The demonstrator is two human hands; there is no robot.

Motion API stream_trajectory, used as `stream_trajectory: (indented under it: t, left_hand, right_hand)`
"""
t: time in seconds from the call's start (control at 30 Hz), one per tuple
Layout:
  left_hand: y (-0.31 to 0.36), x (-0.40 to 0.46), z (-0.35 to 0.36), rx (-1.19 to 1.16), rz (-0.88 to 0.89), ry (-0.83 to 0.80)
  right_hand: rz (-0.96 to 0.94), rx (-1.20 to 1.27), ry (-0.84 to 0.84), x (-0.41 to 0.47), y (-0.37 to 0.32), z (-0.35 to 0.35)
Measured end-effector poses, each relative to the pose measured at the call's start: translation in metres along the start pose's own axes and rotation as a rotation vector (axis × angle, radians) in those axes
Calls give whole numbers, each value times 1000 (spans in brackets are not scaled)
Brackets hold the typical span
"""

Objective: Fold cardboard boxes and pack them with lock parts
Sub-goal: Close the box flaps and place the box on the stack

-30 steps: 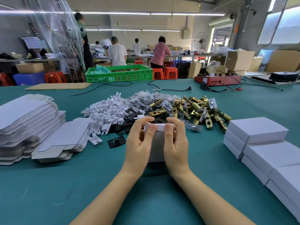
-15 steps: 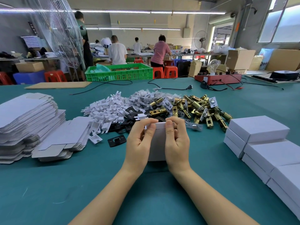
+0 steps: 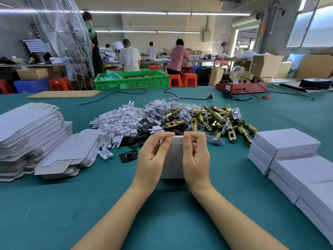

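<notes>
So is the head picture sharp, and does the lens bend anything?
Head view: the hands and box are sharp; the table and ceiling lights curve with wide-angle distortion; the window is overexposed; lighting is even, with soft shadows.

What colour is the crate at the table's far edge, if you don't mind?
The crate is bright green, seen in the head view.
</notes>
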State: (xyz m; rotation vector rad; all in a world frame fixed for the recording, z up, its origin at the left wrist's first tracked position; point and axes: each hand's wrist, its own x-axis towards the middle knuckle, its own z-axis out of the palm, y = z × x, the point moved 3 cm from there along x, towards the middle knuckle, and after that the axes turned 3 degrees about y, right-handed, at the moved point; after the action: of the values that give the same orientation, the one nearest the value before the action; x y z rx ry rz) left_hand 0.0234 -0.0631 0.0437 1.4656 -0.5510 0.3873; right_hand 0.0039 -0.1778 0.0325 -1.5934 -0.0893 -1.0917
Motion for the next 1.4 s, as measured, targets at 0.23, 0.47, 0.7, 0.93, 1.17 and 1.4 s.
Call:
stream_trajectory:
  t: [0.23,0.47,0.7,0.93,1.17,1.4]
  left_hand:
    - [2,0,4,-18,-1,39]
    - [3,0,0,33,23,29]
    - [2,1,-2,46,37,11]
    - [-1,-1,-2,33,33,-46]
    - [0,-2,6,-53,-32,-16]
    - [0,-1,4,-19,-35,5]
  right_hand:
    - [-38,-43,-21,0,-1,1]
    - [-12,-25,-23,-1,0,3]
    - [-17,-25,-41,0,0,3]
    - [-65,-8,-104,-3,-4,4]
    - [41,57,-101,-2,-3,5]
    - [103,107,-126,-2,-3,7]
